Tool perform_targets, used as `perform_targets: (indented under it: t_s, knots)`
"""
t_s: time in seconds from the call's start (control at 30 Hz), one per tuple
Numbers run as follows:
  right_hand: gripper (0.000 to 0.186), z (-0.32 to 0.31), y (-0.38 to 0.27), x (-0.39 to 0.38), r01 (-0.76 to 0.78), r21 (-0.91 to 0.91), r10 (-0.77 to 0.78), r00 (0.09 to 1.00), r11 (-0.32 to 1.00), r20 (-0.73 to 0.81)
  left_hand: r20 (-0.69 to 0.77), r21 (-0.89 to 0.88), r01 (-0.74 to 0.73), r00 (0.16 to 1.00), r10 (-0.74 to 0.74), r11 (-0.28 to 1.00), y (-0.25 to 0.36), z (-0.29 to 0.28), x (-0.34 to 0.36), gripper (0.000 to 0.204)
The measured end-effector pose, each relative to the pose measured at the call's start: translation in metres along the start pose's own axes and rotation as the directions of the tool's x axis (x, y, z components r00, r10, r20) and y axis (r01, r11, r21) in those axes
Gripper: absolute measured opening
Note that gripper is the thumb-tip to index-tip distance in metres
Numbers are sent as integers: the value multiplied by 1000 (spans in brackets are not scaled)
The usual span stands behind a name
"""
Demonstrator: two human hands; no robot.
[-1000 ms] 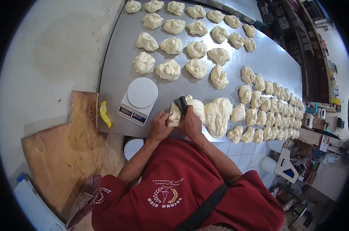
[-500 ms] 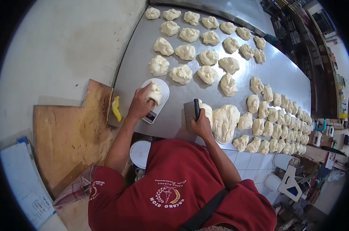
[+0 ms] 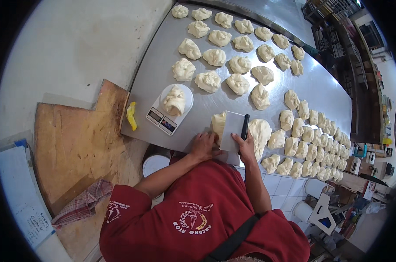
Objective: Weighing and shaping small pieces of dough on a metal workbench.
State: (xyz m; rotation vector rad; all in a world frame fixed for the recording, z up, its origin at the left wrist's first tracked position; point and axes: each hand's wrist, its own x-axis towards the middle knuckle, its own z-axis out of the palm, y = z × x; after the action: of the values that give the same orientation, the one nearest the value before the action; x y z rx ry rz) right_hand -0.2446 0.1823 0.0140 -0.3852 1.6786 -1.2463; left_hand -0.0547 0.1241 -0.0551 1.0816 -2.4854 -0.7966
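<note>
Right hand [image 3: 246,148] gripping scraper [image 3: 233,131], left hand [image 3: 203,145] pressed flat beside dough [image 3: 260,133]: likely soft, sticky; lift from beneath.

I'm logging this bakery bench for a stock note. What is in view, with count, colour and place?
dough pieces: many, pale cream, in rows across the steel table
dough lump: one, cream, on the white scale
large dough mass: one, cream, at the near table edge
scraper: one, white blade, black handle
yellow item: one, left of the scale
wooden board: one, brown, left
checked cloth: one, lower left
left hand: beside the dough
right hand: holding the scraper
</note>
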Motion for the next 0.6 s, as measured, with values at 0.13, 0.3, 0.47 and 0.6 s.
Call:
perform_targets:
  t_s: [0.13, 0.3, 0.47, 0.6]
  knots:
    - [32, -16, 9, -3, 181, -276, -165, 983, 944, 80, 1, -41, 3, 1000, -2, 999, -3, 5, 8, 23]
    - [32, -28, 7, -5, 311, -567, -207, 948, 762, 242, -45, -149, 27, 998, -35, 988, -9, 8, -3, 24]
    - [34, -22, 4, -3, 351, -683, -187, 934, 640, 305, -99, -195, 20, 994, -40, 981, -15, 8, -10, 23]
    - [38, -14, 5, 1, 397, -738, -209, 917, 545, 339, -151, -193, -19, 989, -10, 981, -21, 8, -12, 23]
